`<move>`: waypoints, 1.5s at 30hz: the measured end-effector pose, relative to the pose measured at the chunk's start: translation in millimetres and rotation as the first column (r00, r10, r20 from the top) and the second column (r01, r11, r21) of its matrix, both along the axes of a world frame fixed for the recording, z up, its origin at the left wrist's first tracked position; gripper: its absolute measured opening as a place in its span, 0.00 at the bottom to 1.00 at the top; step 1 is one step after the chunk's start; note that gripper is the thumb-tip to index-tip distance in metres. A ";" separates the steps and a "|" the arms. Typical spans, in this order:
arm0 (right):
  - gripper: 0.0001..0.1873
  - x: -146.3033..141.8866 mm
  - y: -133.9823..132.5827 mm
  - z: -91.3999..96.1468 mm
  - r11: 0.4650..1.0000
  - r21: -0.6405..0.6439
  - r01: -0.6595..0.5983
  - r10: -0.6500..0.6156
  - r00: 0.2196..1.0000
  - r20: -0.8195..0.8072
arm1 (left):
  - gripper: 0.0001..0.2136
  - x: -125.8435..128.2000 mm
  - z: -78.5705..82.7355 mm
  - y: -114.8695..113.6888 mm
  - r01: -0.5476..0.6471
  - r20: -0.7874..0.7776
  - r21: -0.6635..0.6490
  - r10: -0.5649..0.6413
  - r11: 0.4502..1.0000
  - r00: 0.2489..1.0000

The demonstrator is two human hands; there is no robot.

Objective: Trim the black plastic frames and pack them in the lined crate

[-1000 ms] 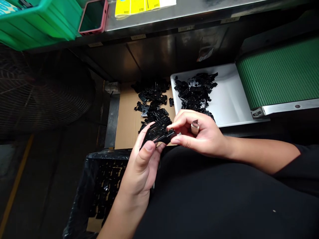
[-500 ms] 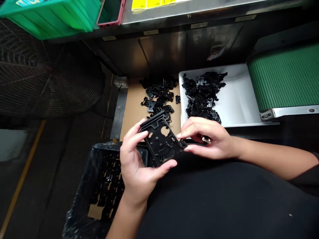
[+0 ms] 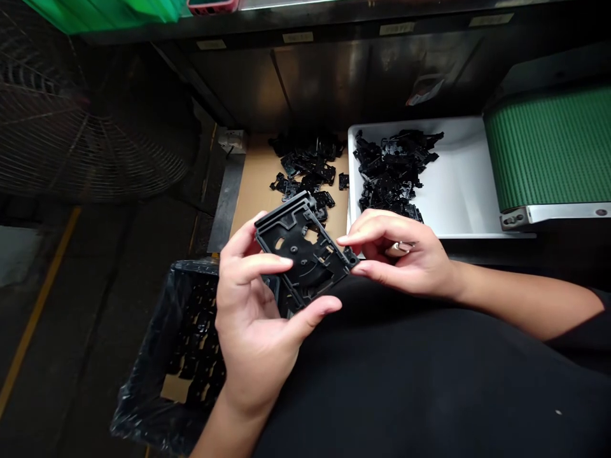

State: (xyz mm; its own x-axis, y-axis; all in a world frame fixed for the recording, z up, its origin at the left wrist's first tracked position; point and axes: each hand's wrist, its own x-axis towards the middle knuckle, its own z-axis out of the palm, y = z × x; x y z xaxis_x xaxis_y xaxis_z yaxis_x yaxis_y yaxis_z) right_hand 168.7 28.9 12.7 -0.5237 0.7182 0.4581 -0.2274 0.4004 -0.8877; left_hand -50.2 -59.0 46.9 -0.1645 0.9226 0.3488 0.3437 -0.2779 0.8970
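A black moulded plastic part [image 3: 305,248], flat and roughly rectangular with cut-outs, is held up in front of my body. My left hand [image 3: 258,312] is closed around its left side, fingers along the far and left edges and thumb near the lower edge. My right hand [image 3: 401,254] pinches the part's right corner between thumb and forefinger. A small metallic object [image 3: 400,249], perhaps a tool or a ring, shows at the curled fingers of the right hand; its kind is unclear.
Black plastic parts [image 3: 305,162] lie piled on cardboard [image 3: 255,172]. More parts [image 3: 394,168] fill the left of a white tray [image 3: 458,184], beside a green conveyor belt [image 3: 554,146]. A lined bin [image 3: 143,375] with black parts stands lower left. A large fan [image 3: 90,127] stands left.
The view has tipped downward, so the bench top shows less. Both hands still hold the black part, which has tilted slightly; the left forefinger reaches further over its face.
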 end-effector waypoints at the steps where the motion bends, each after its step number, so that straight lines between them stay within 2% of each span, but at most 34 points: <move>1: 0.16 -0.7 0.1 1.3 1.000 -0.002 0.006 -0.006 1.000 -0.003 | 0.37 0.8 0.3 -1.1 -0.010 0.017 -0.007 0.010 1.000 1.000; 4: 0.15 -3.3 1.1 4.8 1.000 0.000 0.024 -0.024 1.000 -0.020 | 0.51 1.2 -0.3 -4.7 -0.029 0.056 -0.028 0.030 0.999 0.998; 6: 0.15 -5.3 2.3 6.3 0.999 0.015 0.033 -0.032 0.999 -0.030 | 0.54 0.3 -0.9 -6.7 -0.026 0.063 -0.045 0.029 0.999 0.998; 11: 0.13 -8.2 5.8 7.5 0.991 0.116 0.060 -0.054 0.997 -0.053 | 0.52 -1.9 0.5 -8.6 -0.026 0.061 -0.065 0.030 0.998 0.998; 17: 0.13 -7.6 8.1 9.5 0.989 0.138 0.048 -0.038 0.996 -0.078 | 0.52 -2.1 0.7 -9.2 -0.051 0.053 -0.073 0.055 0.996 0.997; 30: 0.12 -11.0 12.9 9.3 0.998 0.042 -0.038 0.041 0.996 -0.076 | 0.51 -2.7 -1.0 -10.4 -0.105 0.002 -0.042 0.105 0.994 0.994; 40: 0.12 -22.4 26.3 5.1 0.993 0.076 -0.095 0.106 0.983 -0.151 | 0.53 -0.6 2.9 -18.1 -0.161 0.026 -0.055 0.162 0.985 0.986; 45: 0.12 -28.3 26.8 5.7 0.992 0.053 -0.116 0.121 0.987 -0.103 | 0.54 -3.9 2.5 -20.6 -0.185 0.026 -0.056 0.187 0.981 0.982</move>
